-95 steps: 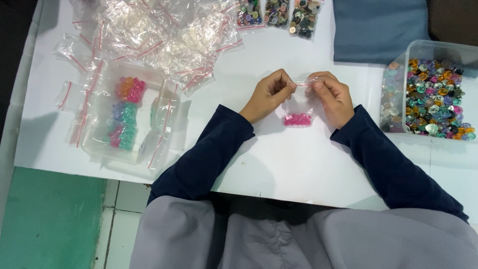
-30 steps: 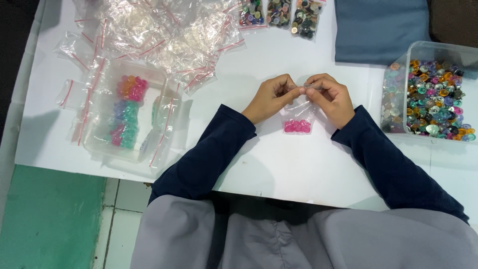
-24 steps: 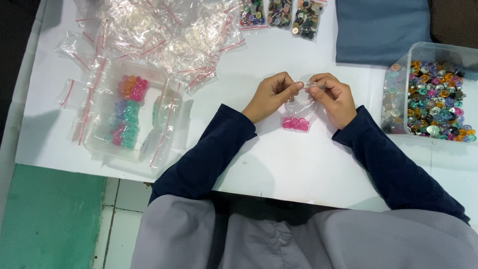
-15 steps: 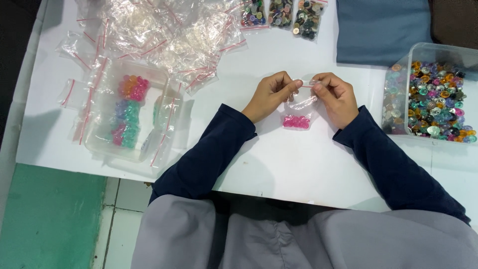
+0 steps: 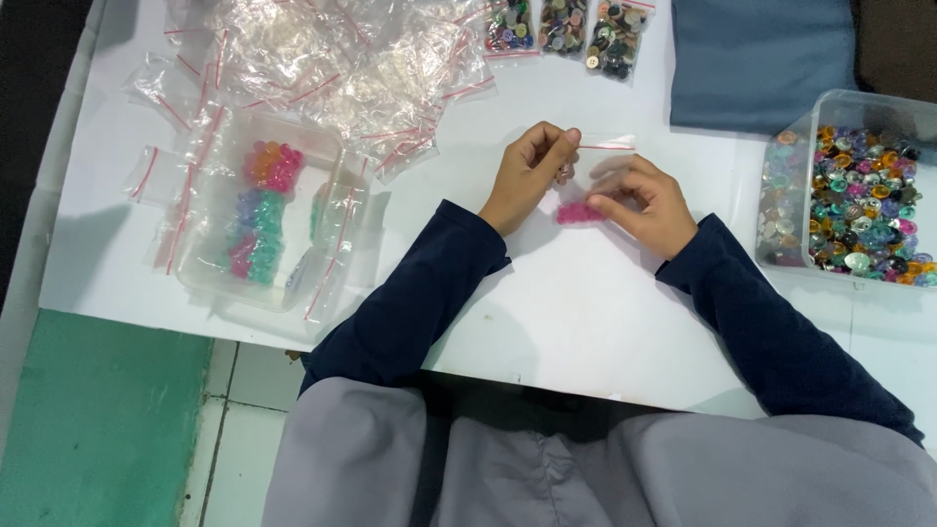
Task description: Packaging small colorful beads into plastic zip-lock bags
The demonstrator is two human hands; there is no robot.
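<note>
Holding small clear zip bag with red seal strip (image 5: 597, 166) of pink beads (image 5: 578, 212) above white worktop (image 5: 586, 312) | left hand (image 5: 527, 176) grip pinched on bag's top edge | right hand (image 5: 644, 200) fingers closed on bag's lower part | clear plastic tub of mixed colourful buttons (image 5: 859, 205) well right | heap of empty clear bags (image 5: 332, 59) far left.

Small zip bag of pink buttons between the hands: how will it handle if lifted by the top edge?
Small zip bag: thin clear film, so probably floppy. Pink buttons sit bunched at the bottom, so it likely hangs bottom-heavy and light. Left hand pinches the red-lined top; the film may be slippery.
</note>
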